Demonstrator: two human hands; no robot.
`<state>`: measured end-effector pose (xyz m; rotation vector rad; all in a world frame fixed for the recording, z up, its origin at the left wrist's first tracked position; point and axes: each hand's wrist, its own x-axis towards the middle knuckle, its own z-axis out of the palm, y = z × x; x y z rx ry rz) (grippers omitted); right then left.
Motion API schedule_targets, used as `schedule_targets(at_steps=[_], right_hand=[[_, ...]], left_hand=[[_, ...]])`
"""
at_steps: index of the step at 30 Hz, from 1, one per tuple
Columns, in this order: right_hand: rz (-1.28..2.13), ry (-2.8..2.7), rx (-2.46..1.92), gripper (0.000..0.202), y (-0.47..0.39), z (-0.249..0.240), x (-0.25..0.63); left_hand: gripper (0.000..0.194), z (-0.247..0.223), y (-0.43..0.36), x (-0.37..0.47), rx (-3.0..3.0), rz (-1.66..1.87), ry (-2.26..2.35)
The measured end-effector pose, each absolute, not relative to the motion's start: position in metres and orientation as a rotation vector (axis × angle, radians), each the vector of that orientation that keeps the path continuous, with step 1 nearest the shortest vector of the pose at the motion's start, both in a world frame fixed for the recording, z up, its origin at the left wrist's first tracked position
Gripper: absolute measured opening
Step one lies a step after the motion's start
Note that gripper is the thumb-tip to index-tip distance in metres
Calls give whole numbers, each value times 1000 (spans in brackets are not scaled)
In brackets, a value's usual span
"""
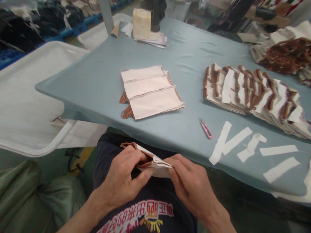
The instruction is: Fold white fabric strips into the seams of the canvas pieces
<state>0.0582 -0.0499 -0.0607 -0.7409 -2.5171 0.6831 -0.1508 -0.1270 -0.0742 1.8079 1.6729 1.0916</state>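
Over my lap, just off the table's front edge, I hold a cream fabric piece with brown edging (161, 171). My left hand (128, 174) grips its left part, thumb below and fingers on the brown edge. At the right end, my right hand (188, 181) pinches the folded cream corner. Parts of the piece are hidden behind my fingers. On the table ahead lies a stack of similar cream pieces (153, 94), with brown fabric and strings poking out at its left side. Pink thread snips (205, 128) rest to the right, apart from both hands.
Several white strips (236, 140) lie at the table's (97, 81) right front. Behind them is a long row of folded cream-and-brown pieces (252, 90), with a bundle of brown cords (289, 55) farther back. A white bin (43, 139) stands left, green sacks (21, 194) below it.
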Motion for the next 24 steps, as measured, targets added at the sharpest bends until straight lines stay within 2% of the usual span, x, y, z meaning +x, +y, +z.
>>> schedule_targets(at_steps=[2,8,15,24], right_hand=[[706,-2534,-748,25,-51,-62,55],[727,-2584,-744,30,-54,-63,48],[716,-2577,-770,32,-58,-64,46],[792,-2551,-811,34,-57,-71,48]], left_hand=[[22,-68,-127,-150,1846,1049,1680],[12,-53,-123,-157,1658,935,1666],[23,-54,-112,-152,1211,888,1538],[27,-57,-110,-149,1184,921,1524]])
